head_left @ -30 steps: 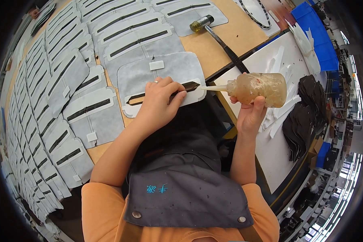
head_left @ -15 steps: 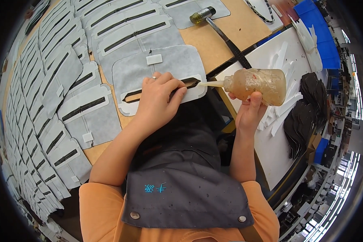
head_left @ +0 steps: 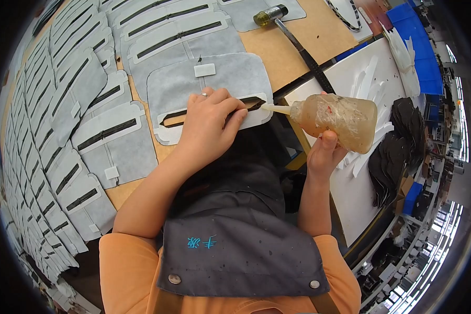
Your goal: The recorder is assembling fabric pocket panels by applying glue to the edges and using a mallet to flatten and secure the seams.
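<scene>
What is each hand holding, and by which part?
Right hand: the bottle, by its body. Left hand: on the grey panel; whether it grips anything cannot be told.

Light strips [head_left: 438, 256] shine beyond the tan worktable [head_left: 282, 58].

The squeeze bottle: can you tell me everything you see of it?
The squeeze bottle is rounded, translucent and yellowish, seemingly plastic, with wrinkled, film-like patches on its side. It lies nearly sideways in the person's right grip, its pale, tapered nozzle pointing left, ending at the right part of the grey panel. Whether they touch is unclear.
</scene>
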`<state>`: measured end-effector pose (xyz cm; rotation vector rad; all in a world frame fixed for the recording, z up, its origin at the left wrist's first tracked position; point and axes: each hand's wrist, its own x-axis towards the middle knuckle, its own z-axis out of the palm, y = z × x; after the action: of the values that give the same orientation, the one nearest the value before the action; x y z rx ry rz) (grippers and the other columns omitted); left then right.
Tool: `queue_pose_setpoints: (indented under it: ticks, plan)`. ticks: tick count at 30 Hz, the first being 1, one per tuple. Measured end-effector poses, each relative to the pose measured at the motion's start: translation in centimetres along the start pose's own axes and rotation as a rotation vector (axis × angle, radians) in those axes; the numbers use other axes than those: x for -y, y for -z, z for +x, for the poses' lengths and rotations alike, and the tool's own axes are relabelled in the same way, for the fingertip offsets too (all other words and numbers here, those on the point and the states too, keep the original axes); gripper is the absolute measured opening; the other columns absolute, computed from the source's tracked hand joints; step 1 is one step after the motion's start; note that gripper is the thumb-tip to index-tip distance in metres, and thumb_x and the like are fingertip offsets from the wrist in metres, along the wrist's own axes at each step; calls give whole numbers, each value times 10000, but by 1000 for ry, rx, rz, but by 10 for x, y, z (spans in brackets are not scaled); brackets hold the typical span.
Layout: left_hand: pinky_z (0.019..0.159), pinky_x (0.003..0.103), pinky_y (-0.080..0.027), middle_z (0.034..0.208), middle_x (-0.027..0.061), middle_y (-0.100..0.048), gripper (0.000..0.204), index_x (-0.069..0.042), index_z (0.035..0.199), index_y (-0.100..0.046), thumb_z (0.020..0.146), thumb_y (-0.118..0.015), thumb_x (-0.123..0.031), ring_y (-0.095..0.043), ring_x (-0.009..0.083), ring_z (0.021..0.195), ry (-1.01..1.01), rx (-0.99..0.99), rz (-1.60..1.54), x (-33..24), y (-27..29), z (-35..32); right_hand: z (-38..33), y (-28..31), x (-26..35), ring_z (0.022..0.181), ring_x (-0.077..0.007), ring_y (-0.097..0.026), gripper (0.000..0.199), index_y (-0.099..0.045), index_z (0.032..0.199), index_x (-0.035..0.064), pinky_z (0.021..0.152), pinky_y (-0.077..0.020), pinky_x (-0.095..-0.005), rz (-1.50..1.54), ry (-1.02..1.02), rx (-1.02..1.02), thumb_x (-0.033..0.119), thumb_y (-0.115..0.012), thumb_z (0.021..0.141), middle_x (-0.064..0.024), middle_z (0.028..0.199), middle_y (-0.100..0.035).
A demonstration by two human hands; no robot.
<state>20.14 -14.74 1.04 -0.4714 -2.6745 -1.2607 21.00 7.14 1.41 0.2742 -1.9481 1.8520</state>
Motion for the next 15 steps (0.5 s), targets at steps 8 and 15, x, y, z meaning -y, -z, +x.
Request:
queue_pose_setpoints:
  ticks: [8, 15]
  plan:
    - [718, 356, -293, 785, 43, -549, 72, -67, 863, -656, 871, -627, -132, -472, 229, 763, -13, -8, 3, 0, 0, 2, 0, 0, 1, 1200, -370, -522, 696, -346, 1358, 48, 1025, -431, -510, -17, -4, 5, 415, -675, 866, -150, 1291, -488]
    - [720, 358, -300, 792, 46, -555, 69, -66, 860, -652, 867, -626, -129, -483, 234, 779, -5, -2, 19, 0, 0, 1, 2, -2, -2, 1194, -352, -529, 742, -341, 1365, 44, 980, -464, -483, -38, -3, -23, 461, -677, 851, -168, 1293, -489]
